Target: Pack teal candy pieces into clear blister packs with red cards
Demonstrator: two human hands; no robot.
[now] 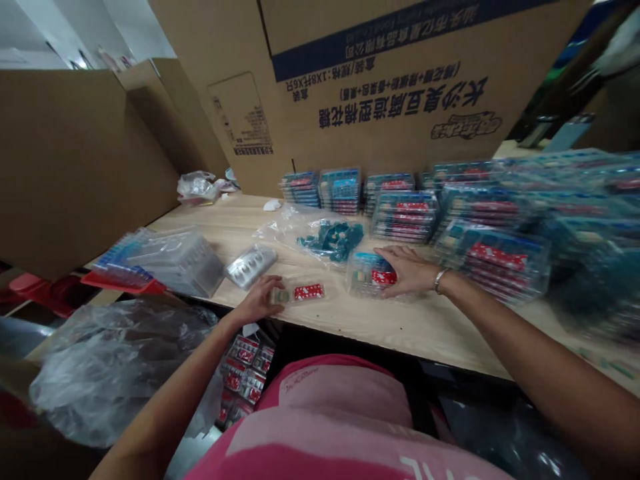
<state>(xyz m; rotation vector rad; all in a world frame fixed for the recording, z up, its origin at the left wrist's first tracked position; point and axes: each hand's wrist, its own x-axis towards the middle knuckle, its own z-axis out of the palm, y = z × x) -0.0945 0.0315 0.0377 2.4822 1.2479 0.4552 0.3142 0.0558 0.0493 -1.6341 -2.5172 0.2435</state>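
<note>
Along the left side, a tall cardboard box [75,167] is standing beside the wooden table [400,330], and a crumpled clear plastic bag [110,377] is hanging off to the near left. On the table, a stack of clear plastic trays [175,263] is lying on a red tray [123,284], just beside a silver tray [251,265]. The left hand [257,300] is resting at the near edge with its fingers [274,298] pressed together, touching a small red-and-white pack [309,291]; whether they are pinching it cannot be told. Farther back, teal pieces [333,240] are lying on a clear bag [285,230]. The right hand [405,270] is cupping a clear pack [367,275] with a red label, its fingers [387,253] slightly spread across the top. Stacked packs [405,217] are lining the far and right sides, before a printed carton [390,87].
</note>
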